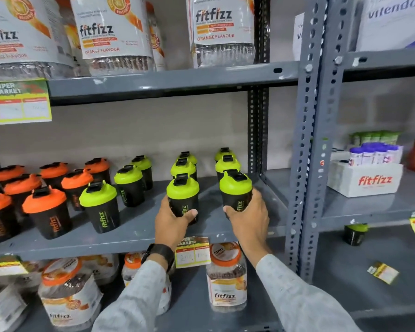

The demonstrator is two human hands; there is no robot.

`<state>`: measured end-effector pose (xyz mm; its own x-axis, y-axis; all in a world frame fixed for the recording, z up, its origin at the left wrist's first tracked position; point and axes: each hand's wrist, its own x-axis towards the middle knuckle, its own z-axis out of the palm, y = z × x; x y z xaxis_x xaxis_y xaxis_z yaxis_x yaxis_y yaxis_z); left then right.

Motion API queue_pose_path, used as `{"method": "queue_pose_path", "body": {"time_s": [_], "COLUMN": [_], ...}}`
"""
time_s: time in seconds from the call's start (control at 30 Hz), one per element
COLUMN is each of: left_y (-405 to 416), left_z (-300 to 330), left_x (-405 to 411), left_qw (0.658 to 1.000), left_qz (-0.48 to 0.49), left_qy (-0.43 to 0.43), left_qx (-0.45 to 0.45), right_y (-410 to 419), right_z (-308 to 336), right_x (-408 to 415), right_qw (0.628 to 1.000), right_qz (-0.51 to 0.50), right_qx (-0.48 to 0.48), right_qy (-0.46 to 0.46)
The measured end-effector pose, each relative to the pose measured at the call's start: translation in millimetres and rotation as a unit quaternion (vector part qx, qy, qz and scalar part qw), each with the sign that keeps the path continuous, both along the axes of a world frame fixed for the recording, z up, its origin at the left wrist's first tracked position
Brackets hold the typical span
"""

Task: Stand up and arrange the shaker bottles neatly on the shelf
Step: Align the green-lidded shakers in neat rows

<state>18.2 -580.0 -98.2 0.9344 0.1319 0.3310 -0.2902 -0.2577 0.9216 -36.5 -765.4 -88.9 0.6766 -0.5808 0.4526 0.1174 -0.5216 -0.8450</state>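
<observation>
Green-lidded shaker bottles (183,197) and (235,191) stand upright on the shelf (139,233), left hand (171,222) and right hand (248,218) each gripping one.

Your sleeves and watch

You wear pale grey, finely speckled long sleeves (139,298) on both arms, and a black wristwatch (159,254) with a dark square face on your left wrist.

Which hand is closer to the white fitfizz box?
Right. The right hand grips a green-lidded shaker, on the side toward the white fitfizz box. The left hand is farther left.
</observation>
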Motion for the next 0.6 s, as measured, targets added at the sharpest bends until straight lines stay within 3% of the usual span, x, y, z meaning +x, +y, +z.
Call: {"method": "queue_pose_path", "body": {"time_s": [0.1,0.33,0.6], "left_y": [-0.5,-29.6,-26.3], "left_z": [0.8,2.7,1.8], "left_x": [-7.7,-33.1,-24.4], "left_qw": [1.000,0.986,0.979], "left_qz": [-0.009,0.159,0.195], "left_qy": [-0.001,-0.039,-0.057], "left_qx": [-0.027,-0.009,0.021], "right_y": [2.2,-1.3,-2.7], "right_z": [-1.2,1.0,-0.4], "right_x": [-3.0,-7.2,-3.6], "right_qw": [1.000,0.999,0.999], "right_qz": [0.004,0.027,-0.008], "right_qx": [0.000,0.001,-0.001], "right_qy": [0.000,0.031,0.034]}}
